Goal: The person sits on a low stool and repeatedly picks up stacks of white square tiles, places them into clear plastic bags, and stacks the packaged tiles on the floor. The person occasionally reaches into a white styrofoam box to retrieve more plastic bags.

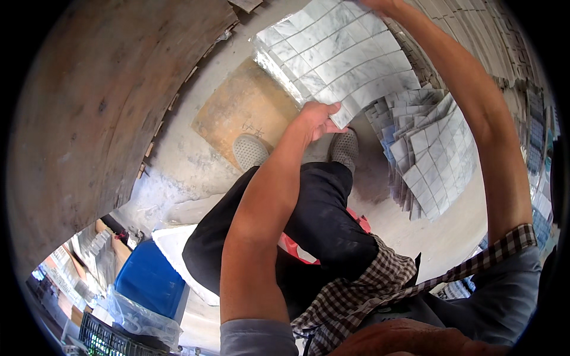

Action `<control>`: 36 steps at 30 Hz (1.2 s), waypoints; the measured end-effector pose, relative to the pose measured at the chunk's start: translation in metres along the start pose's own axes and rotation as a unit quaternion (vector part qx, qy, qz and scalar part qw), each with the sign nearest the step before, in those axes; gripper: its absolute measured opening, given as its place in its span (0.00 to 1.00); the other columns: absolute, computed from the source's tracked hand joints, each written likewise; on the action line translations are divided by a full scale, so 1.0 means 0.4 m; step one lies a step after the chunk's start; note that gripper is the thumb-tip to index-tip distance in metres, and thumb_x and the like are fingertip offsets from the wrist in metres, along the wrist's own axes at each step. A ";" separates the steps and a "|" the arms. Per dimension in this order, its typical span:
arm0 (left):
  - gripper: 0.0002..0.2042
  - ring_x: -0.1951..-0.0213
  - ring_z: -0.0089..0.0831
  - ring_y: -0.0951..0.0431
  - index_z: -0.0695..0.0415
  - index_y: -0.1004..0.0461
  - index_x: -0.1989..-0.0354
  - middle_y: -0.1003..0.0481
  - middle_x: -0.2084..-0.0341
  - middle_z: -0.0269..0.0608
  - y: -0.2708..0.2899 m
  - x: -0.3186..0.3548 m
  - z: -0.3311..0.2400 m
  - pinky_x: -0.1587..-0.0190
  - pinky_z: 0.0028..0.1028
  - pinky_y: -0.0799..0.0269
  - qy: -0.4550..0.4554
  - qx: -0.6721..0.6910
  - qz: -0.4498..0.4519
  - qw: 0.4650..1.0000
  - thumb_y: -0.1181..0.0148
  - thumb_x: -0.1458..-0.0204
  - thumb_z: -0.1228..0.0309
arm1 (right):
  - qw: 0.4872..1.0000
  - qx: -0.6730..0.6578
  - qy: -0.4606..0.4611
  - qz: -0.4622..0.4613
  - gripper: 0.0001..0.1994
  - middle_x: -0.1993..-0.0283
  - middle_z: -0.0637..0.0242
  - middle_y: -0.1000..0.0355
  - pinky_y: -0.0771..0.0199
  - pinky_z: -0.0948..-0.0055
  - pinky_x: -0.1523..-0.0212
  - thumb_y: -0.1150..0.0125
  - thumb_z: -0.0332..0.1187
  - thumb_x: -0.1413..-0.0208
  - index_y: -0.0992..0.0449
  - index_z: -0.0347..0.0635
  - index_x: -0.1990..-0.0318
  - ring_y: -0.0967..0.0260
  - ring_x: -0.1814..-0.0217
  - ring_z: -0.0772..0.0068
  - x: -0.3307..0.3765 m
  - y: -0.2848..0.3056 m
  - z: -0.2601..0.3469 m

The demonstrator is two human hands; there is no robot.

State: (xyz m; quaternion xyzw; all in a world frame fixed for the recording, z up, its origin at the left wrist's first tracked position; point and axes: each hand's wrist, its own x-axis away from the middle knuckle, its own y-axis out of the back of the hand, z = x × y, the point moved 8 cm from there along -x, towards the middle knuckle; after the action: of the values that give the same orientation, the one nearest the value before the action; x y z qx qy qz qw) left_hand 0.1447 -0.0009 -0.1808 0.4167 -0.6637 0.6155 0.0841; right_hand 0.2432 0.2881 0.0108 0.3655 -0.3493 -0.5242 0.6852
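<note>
Marble mosaic tile sheet [338, 56] above the grey shoes [250, 151] | left hand [317, 118] pinching its lower corner | right hand [380, 5] at its top edge, grip cut off, cannot tell

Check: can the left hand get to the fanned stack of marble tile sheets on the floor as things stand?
Probably not freely: the left hand grips the lower edge of the raised tile sheet, and the stack lies beyond the right foot.

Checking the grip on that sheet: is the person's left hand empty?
No, the left hand pinches the lower edge of the grey-white marble mosaic sheet.
</note>
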 end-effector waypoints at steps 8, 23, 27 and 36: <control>0.19 0.51 0.54 0.22 0.72 0.40 0.41 0.28 0.49 0.61 0.017 0.007 0.007 0.47 0.51 0.22 0.020 -0.013 -0.017 1.000 0.52 0.34 0.71 | 0.990 0.015 -0.137 0.028 0.27 0.63 0.44 0.23 0.25 0.58 0.62 0.29 0.44 0.57 0.24 0.24 0.60 0.24 0.59 0.53 -0.001 -0.031 -0.045; 0.18 0.66 0.56 0.19 0.80 0.37 0.47 0.25 0.60 0.67 0.059 0.027 -0.007 0.64 0.49 0.15 -0.014 -0.036 -0.115 0.993 0.49 0.36 0.73 | 0.968 0.174 -0.014 -0.179 0.12 0.58 0.39 0.25 0.28 0.50 0.49 0.51 0.27 0.46 0.25 0.31 0.59 0.27 0.51 0.41 -0.047 -0.180 -0.306; 0.23 0.56 0.56 0.21 0.80 0.37 0.46 0.29 0.51 0.69 0.028 0.030 -0.037 0.57 0.48 0.17 0.017 -0.191 -0.162 0.968 0.45 0.38 0.68 | 0.956 0.251 -0.042 -0.143 0.13 0.59 0.37 0.25 0.27 0.48 0.51 0.50 0.31 0.46 0.24 0.32 0.58 0.26 0.53 0.39 -0.010 -0.151 -0.360; 0.29 0.48 0.57 0.25 0.72 0.37 0.45 0.27 0.51 0.67 0.015 0.138 -0.226 0.45 0.45 0.30 -0.185 -0.511 -0.451 0.708 0.39 0.52 0.65 | 0.981 0.102 -0.135 -0.092 0.25 0.45 0.46 0.26 0.32 0.59 0.39 0.45 0.49 0.40 0.24 0.35 0.46 0.30 0.41 0.47 0.077 -0.158 -0.409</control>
State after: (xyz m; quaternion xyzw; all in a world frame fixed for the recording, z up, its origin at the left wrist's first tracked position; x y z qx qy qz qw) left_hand 0.0694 0.0540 -0.1302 0.6658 -0.6116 -0.0183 0.4270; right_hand 0.3612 0.2685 -0.1211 0.3900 -0.4555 -0.5908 0.5399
